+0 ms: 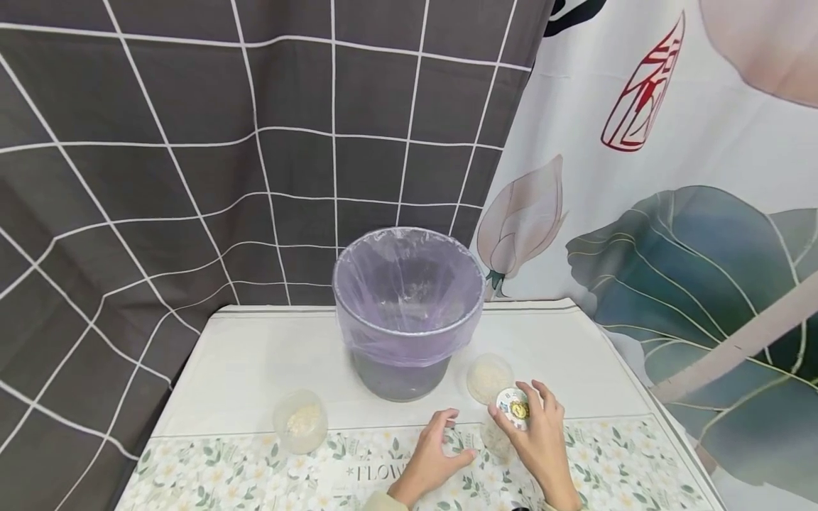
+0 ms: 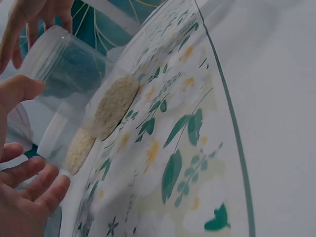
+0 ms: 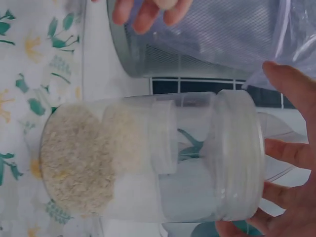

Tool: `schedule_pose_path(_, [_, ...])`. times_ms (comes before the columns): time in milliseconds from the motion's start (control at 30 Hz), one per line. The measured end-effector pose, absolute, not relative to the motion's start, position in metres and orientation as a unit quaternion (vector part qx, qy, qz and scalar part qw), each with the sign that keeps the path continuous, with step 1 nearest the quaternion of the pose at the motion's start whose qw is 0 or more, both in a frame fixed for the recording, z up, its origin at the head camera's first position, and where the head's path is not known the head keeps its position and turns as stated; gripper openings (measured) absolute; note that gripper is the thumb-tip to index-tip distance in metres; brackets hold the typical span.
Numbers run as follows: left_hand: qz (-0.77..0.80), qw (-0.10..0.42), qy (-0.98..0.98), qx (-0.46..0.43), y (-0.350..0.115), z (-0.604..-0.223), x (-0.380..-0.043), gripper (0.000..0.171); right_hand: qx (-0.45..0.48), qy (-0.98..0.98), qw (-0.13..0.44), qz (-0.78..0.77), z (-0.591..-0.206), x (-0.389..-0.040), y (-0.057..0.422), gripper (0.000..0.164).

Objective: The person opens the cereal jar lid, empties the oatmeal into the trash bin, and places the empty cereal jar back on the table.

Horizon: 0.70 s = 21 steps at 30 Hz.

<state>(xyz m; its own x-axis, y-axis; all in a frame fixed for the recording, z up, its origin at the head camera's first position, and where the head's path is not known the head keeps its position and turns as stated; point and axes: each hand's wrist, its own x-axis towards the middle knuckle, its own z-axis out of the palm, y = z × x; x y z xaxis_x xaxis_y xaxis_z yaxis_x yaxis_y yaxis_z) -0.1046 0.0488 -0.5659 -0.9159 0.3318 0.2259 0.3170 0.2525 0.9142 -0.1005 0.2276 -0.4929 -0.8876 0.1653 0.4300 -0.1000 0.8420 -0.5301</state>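
A tall clear jar [image 3: 192,118] with a layer of beige grain [image 3: 74,163] at its bottom stands upright on the floral tablecloth. My right hand [image 1: 542,440] is spread around its lid [image 1: 513,408], which bears a printed round label. In the right wrist view the thumb stands apart from the lid, while the other fingers lie along its far side. To the left of the jar is my left hand [image 1: 434,451], fingers spread and holding nothing. Behind that jar a second clear jar [image 1: 489,376] contains paler grain, partly overlapped by the first in the wrist views.
A mesh wastebasket with a purple liner bag [image 1: 409,348] stands at the back middle of the table. On the left is another clear jar [image 1: 300,422] with pale grain. A dark grid curtain [image 1: 287,170] and a printed lotus curtain [image 1: 671,248] hang behind.
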Motion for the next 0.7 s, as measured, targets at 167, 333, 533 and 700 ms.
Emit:
schedule_pose_path(167, [0.572, 0.034, 0.793, 0.21, 0.061, -0.568, -0.107, 0.062, -0.033, -0.937, 0.204, 0.281, -0.501, -0.099, 0.228, 0.073])
schedule_pose_path(333, [0.57, 0.033, 0.793, 0.212, 0.067, -0.568, -0.108, 0.061, -0.026, -0.938, 0.202, 0.279, -0.507, -0.099, 0.227, 0.076])
schedule_pose_path(533, [0.572, 0.017, 0.792, 0.213, 0.072, -0.571, -0.111, 0.063, -0.024, -0.939, 0.203, 0.277, -0.509, -0.099, 0.228, 0.079])
schedule_pose_path(700, [0.579, 0.009, 0.784, 0.223, 0.077, -0.575, -0.113, 0.065, -0.034, -0.943, 0.187, 0.274, -0.511, -0.098, 0.228, 0.076])
